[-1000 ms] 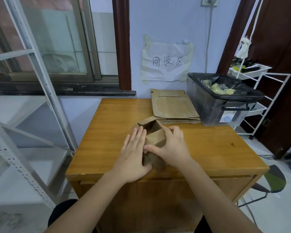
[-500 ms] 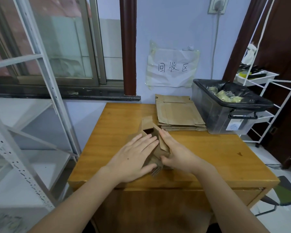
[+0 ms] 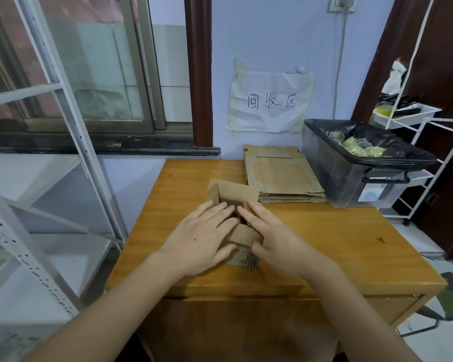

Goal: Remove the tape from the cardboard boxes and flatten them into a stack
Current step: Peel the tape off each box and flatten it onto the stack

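A small brown cardboard box lies on the wooden table, its far flaps open and its body partly collapsed. My left hand presses on its left side with straight fingers. My right hand presses on its right side, fingers extended and thumb against the near flap. A printed barcode shows on the near end of the box between my hands. Behind it, against the wall, sits a stack of flattened cardboard boxes.
A grey bin lined with a black bag holding crumpled tape stands at the table's back right. A white metal shelf frame stands to the left, a white wire rack to the right. A paper sign hangs on the wall.
The box has been pushed flatter and its far flaps have swung open. Both hands have shifted from gripping its sides to pressing down on it.
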Demonstrator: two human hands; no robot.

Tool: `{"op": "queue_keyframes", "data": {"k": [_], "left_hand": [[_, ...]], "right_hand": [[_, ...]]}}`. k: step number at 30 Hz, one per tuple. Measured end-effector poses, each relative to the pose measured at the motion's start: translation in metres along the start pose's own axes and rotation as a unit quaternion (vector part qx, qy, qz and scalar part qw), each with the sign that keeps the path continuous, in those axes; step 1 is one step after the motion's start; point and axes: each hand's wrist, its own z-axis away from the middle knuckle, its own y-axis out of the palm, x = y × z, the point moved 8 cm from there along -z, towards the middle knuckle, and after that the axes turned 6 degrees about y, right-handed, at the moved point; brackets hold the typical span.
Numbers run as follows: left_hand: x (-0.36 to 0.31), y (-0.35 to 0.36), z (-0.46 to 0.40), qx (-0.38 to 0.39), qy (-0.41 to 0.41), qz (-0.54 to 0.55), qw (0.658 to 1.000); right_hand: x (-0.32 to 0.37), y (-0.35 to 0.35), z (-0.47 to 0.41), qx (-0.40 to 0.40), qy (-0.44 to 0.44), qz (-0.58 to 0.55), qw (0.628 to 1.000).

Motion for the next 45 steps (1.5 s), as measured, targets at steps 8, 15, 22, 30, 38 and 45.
{"op": "queue_keyframes", "data": {"k": [8, 15, 22, 30, 38, 45], "left_hand": [[0.054, 0.000, 0.008, -0.002, -0.175, -0.043, 0.984], [0.057, 0.035, 0.003, 0.023, -0.211, 0.147, 0.966], [0.054, 0.046, 0.017, -0.031, -0.258, 0.269, 0.928], [0.048, 0.050, 0.021, -0.076, -0.268, 0.308, 0.910], [0.039, 0.047, 0.022, -0.091, -0.197, 0.307, 0.927], [0.032, 0.043, 0.041, -0.133, -0.260, 0.340, 0.894]], "right_hand": [[0.001, 0.002, 0.001, -0.013, -0.008, -0.016, 1.000], [0.001, -0.007, 0.002, -0.035, 0.015, -0.079, 0.996], [-0.013, -0.033, 0.009, -0.158, 0.044, -0.080, 0.983], [-0.033, -0.015, 0.012, -0.083, 0.130, 0.110, 0.982], [-0.047, 0.006, 0.013, -0.181, 0.122, -0.039, 0.975], [-0.039, 0.015, 0.019, -0.177, 0.094, -0.122, 0.972]]}}
